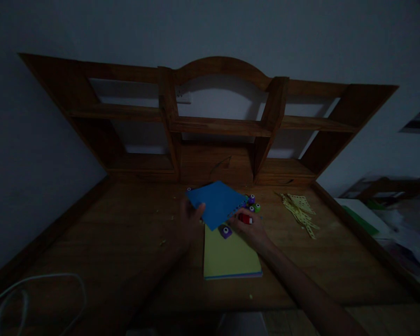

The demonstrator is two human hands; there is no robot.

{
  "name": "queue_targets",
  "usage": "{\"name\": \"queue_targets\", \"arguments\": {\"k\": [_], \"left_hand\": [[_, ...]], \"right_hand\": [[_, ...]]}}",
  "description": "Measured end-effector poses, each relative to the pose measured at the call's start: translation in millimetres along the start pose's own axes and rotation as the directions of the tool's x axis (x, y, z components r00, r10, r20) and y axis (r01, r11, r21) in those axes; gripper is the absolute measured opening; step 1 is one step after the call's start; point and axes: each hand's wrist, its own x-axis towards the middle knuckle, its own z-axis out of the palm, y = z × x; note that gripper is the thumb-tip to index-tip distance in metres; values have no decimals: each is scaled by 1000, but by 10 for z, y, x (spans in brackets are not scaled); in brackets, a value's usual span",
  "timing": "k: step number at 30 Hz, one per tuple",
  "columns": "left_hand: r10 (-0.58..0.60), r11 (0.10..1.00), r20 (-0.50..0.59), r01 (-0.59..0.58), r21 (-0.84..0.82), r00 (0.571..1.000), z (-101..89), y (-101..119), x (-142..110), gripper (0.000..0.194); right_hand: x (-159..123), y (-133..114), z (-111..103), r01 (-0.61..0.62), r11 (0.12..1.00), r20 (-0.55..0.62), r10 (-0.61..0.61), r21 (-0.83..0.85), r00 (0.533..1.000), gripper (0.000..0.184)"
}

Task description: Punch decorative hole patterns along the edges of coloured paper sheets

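At the near left, a white cable [52,276] lay in loops, well apart from the work area. A stack of coloured paper [231,261], yellow uppermost, lay squarely in front of the person on the wooden desk [143,224], presumably so that sheets were within easy reach. A purple punch-like piece [226,231] rested on its far part, likely for ready access. Above that end, the blue sheet [215,203] was held raised and tilted, probably to leave its edges free. The left hand [191,217] pinched its left side, thumb on top, seemingly as a steadying grip. The right hand [250,228] was closed around a red object [245,218] at the sheet's right edge, where a row of small holes showed; whether the fingertips also gripped the paper could not be told. Just beyond, small purple and green pieces [252,205] were clustered, perhaps for quick selection. To the right lay perforated yellow scraps [299,210], apparently set aside from the stack. Farthest stood a wooden shelf unit [219,123].
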Motion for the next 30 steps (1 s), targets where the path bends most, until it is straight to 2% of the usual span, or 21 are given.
{"name": "queue_targets", "arguments": {"k": [1,2,3,5,6,9,10,12,16,24,30], "left_hand": [[97,995,-92,-95,25,991,-18,1,19,52],[204,977,-132,-194,86,970,-41,18,29,57],[317,940,-126,-295,170,940,-64,48,27,63],[518,804,-2,-486,342,856,-94,121,-3,78],[572,724,116,-566,394,812,-96,150,-27,82],[596,522,457,-751,404,660,-52,158,-98,72],[588,489,519,-783,384,621,-30,134,-115,65],[588,470,560,-810,349,583,6,65,-137,53],[586,507,556,-802,316,590,23,-42,-161,39],[569,558,465,-734,388,678,51,-66,-226,28],[567,564,419,-704,431,710,77,-106,-245,22]], "right_hand": [[4,-2,2,5,1000,-14,-5,-4,1000,26],[6,-7,6,7,1000,-29,-8,-14,1000,26],[7,-14,10,8,999,-44,-10,-31,999,26],[6,-31,24,10,997,-59,-15,-81,998,26],[4,-40,33,13,994,-58,-20,-108,998,25],[-6,-51,57,52,983,-10,-55,-178,998,23],[-10,-50,63,67,978,8,-67,-197,998,22],[-19,-41,72,95,968,32,-90,-232,995,22],[-36,-25,81,151,953,70,-138,-264,988,21],[-62,-68,118,218,936,121,-191,-278,974,18],[-74,-70,162,262,927,150,-228,-268,962,15]]}}
